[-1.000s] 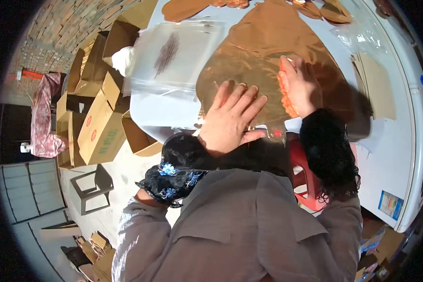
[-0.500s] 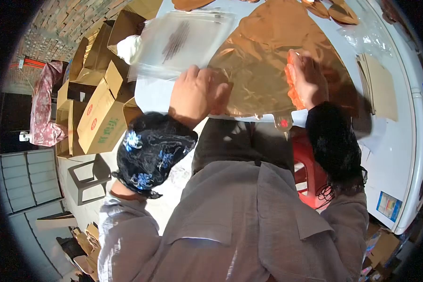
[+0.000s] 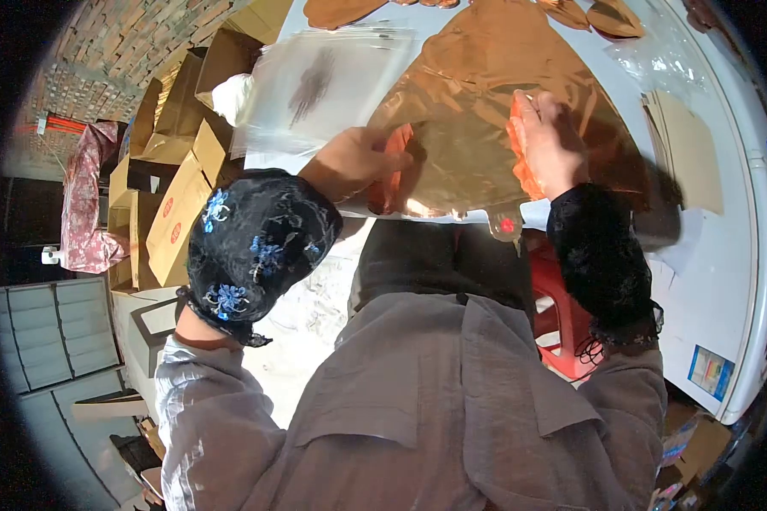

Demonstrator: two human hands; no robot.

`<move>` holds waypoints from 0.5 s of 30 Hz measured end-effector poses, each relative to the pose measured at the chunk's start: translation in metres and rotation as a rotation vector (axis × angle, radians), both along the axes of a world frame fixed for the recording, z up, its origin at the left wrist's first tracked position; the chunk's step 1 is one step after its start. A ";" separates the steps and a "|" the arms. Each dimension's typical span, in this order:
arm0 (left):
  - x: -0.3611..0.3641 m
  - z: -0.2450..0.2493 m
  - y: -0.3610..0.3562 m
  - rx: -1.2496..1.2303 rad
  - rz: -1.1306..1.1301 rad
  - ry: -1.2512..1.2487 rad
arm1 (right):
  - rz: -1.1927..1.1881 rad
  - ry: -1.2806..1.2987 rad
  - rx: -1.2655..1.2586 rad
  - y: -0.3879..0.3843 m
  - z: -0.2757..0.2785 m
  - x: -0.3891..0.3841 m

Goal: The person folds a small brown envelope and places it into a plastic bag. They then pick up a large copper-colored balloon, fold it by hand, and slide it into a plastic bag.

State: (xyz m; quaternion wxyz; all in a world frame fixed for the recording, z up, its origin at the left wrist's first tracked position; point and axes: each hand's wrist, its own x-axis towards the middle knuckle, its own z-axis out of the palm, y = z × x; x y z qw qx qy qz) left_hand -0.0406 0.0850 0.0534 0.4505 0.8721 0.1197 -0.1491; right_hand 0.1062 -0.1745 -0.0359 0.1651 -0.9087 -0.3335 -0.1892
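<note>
A large, flat copper-coloured foil balloon (image 3: 464,94) lies on the white table, creased and shiny. Its clear tail with a red mark (image 3: 506,225) hangs over the near edge. My left hand (image 3: 354,160) is closed at the balloon's lower left edge, its fingers curled toward a bright orange strip of foil. Over the right half of the foil, my right hand (image 3: 554,149) presses down with bent fingers held together. A jagged orange patch runs along that hand's left side; whether it is gathered foil or a reflection I cannot tell.
Clear plastic bags (image 3: 328,85) lie stacked left of the balloon. On the right are beige card sheets (image 3: 683,149) and crinkled clear film (image 3: 656,64). More copper foil pieces (image 3: 614,19) line the far side. Cardboard boxes (image 3: 183,204) stand at left; a red stool (image 3: 562,319) is under the table.
My left hand has turned and shifted slightly left and down, and an orange strip now shows beside its fingers. My right hand has moved a little left, its fingers still bent.
</note>
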 end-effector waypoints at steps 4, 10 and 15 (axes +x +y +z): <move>-0.005 0.020 -0.008 -0.212 0.089 0.146 | -0.016 -0.089 -0.078 0.000 0.009 -0.005; -0.022 0.018 -0.046 -0.519 0.426 -0.081 | -0.034 -0.053 -0.076 -0.001 0.013 -0.010; -0.058 -0.011 -0.087 -1.047 0.521 -0.267 | -0.029 -0.068 -0.036 0.000 0.010 -0.009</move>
